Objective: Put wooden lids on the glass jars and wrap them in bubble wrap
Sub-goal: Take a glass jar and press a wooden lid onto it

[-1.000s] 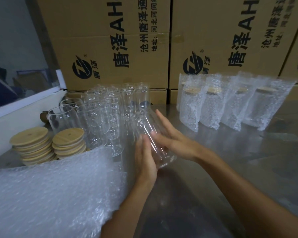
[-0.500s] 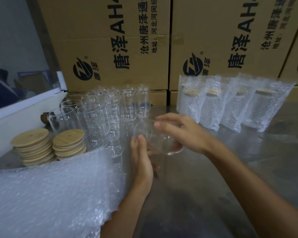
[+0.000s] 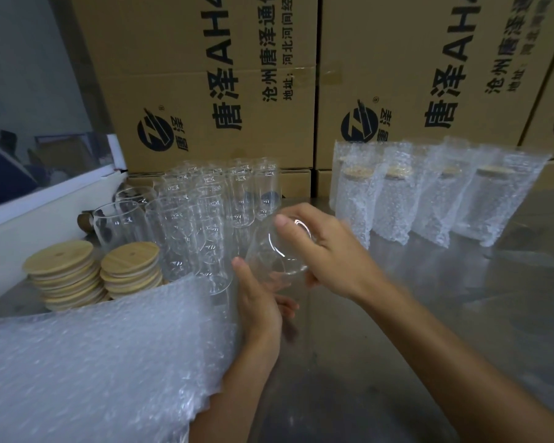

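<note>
A clear glass jar [image 3: 277, 247] is held tilted above the steel table [image 3: 429, 314], between both hands, in front of the person. The right hand [image 3: 330, 251] curls round its upper part, thumb across the rim, probably to turn it mouth-up for a lid. The left hand [image 3: 259, 302] supports it from below; its fingers seem to touch the base, though glass and blur hide how firmly. The jar is lidless, unwrapped and smooth, so likely slippery. Just behind stand more bare jars [image 3: 211, 212]. To their left, two stacks of wooden lids [image 3: 93, 270] wait within reach. A bubble wrap sheet [image 3: 93, 356] lies beside the left forearm. Wrapped jars [image 3: 429, 199] line the right, before cardboard boxes [image 3: 205, 75].
</note>
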{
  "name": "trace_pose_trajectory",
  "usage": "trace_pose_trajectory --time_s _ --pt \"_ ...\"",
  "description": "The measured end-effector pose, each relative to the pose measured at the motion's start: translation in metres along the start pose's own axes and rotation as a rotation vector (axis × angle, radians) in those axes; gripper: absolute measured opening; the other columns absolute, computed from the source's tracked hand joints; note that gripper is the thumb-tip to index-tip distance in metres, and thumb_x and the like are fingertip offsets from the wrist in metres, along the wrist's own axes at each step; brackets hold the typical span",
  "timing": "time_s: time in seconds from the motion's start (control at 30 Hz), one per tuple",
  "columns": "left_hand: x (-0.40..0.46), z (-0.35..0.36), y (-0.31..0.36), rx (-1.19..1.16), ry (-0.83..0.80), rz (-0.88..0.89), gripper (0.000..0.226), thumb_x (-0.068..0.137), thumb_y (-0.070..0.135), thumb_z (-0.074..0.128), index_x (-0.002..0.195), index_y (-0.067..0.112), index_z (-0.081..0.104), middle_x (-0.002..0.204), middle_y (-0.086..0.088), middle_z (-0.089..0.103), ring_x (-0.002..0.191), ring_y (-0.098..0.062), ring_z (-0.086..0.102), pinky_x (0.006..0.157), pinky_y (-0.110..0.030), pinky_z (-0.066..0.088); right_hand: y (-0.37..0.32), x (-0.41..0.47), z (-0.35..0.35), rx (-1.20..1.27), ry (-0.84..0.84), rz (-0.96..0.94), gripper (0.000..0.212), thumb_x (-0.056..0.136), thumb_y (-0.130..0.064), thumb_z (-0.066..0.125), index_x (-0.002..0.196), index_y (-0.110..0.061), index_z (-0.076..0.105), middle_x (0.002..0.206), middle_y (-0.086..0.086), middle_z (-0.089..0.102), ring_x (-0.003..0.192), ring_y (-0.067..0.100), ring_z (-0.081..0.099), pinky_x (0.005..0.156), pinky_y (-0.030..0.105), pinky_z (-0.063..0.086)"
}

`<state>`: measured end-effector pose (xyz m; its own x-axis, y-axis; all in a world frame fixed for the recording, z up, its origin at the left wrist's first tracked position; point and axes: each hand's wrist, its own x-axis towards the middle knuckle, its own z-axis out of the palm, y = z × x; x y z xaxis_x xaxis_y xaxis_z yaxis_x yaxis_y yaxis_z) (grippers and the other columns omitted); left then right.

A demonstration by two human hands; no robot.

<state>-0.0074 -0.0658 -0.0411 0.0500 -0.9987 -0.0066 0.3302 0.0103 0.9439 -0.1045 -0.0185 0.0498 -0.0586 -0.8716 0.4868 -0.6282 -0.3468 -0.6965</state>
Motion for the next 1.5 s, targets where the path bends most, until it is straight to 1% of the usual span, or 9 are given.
trace_pose_trajectory --time_s 0.13,0.5,0.7,0.93,1.1,1.2,1.3,1.4,1.5 --pt "-0.004 0.002 0.002 0.004 0.023 0.020 0.096 0.068 0.084 0.012 0.088 0.008 0.067 0.071 -0.015 0.073 0.040 -0.028 0.055 0.038 -0.024 0.038 -0.005 -0.001 0.001 -0.140 0.009 -0.002 0.067 0.078 -0.085 0.041 0.116 -0.035 0.063 0.110 -0.021 0.067 0.102 0.000 0.063 0.091 0.039 0.054" --pt "0.004 -0.002 0.001 0.102 0.007 -0.019 0.091 0.100 0.066 0.008 0.100 -0.001 0.069 0.071 -0.018 0.072 0.035 -0.028 0.052 0.033 -0.021 0.032 0.001 -0.005 0.003 -0.173 0.043 -0.170 0.071 0.089 -0.073 0.038 0.141 -0.028 0.053 0.126 -0.015 0.067 0.063 -0.011 0.055 0.079 0.033 0.049" --pt "-0.002 0.000 -0.002 0.081 0.033 0.040 0.111 0.068 0.089 0.005 0.100 0.005 0.070 0.068 -0.011 0.073 0.035 -0.024 0.051 0.034 -0.019 0.030 0.001 -0.002 0.000 -0.027 0.136 -0.103 0.044 0.108 -0.044 0.033 0.105 -0.015 0.066 0.071 -0.003 0.064 0.054 0.009 0.059 0.057 0.037 0.045" --pt "-0.002 0.001 -0.001 0.038 0.040 0.099 0.102 0.075 0.085 0.010 0.094 0.003 0.067 0.067 -0.016 0.071 0.036 -0.024 0.053 0.034 -0.021 0.034 0.000 0.002 -0.008 0.125 -0.136 0.109 0.060 0.074 -0.081 0.062 0.111 -0.033 0.058 0.099 -0.029 0.063 0.078 0.001 0.069 0.049 0.026 0.054" --pt "-0.002 0.003 0.003 -0.028 0.082 0.131 0.057 0.097 0.065 0.027 0.118 0.022 0.058 0.075 -0.012 0.071 0.049 -0.030 0.065 0.040 -0.029 0.048 0.004 0.004 -0.015 0.285 -0.287 0.272 0.036 0.087 -0.040 0.073 0.121 -0.041 0.064 0.113 -0.018 0.067 0.083 -0.001 0.071 0.060 0.024 0.058" --pt "-0.001 0.002 0.005 -0.066 0.066 0.066 0.037 0.103 0.049 0.040 0.127 0.022 0.047 0.089 -0.009 0.073 0.052 -0.028 0.069 0.039 -0.029 0.050 0.012 0.005 -0.010 0.088 -0.299 0.198 0.063 0.087 -0.024 0.075 0.144 -0.036 0.050 0.129 -0.009 0.062 0.100 -0.002 0.062 0.089 0.021 0.053" --pt "-0.003 0.002 0.005 -0.091 -0.012 0.067 0.040 0.103 0.050 0.041 0.109 0.015 0.058 0.079 -0.010 0.076 0.050 -0.027 0.068 0.040 -0.026 0.048 0.017 0.003 0.001 0.077 -0.269 0.153 0.070 0.080 -0.018 0.078 0.141 -0.039 0.050 0.125 0.001 0.065 0.086 0.003 0.060 0.087 0.026 0.053" --pt "-0.005 0.002 0.005 -0.094 -0.026 0.073 0.039 0.096 0.052 0.052 0.109 0.017 0.061 0.092 -0.018 0.075 0.068 -0.029 0.071 0.050 -0.031 0.051 0.025 0.001 0.011 0.017 -0.228 0.067 0.075 0.068 -0.020 0.085 0.133 -0.038 0.052 0.143 -0.005 0.047 0.112 0.013 0.059 0.098 0.032 0.052" --pt "-0.004 0.002 0.004 -0.118 -0.036 0.070 0.028 0.093 0.045 0.060 0.113 0.026 0.061 0.102 -0.018 0.074 0.088 -0.033 0.072 0.068 -0.043 0.055 0.032 -0.001 0.017 0.085 -0.238 0.085 0.075 0.051 -0.028 0.080 0.116 -0.049 0.048 0.139 -0.001 0.047 0.094 0.015 0.068 0.078 0.030 0.059"
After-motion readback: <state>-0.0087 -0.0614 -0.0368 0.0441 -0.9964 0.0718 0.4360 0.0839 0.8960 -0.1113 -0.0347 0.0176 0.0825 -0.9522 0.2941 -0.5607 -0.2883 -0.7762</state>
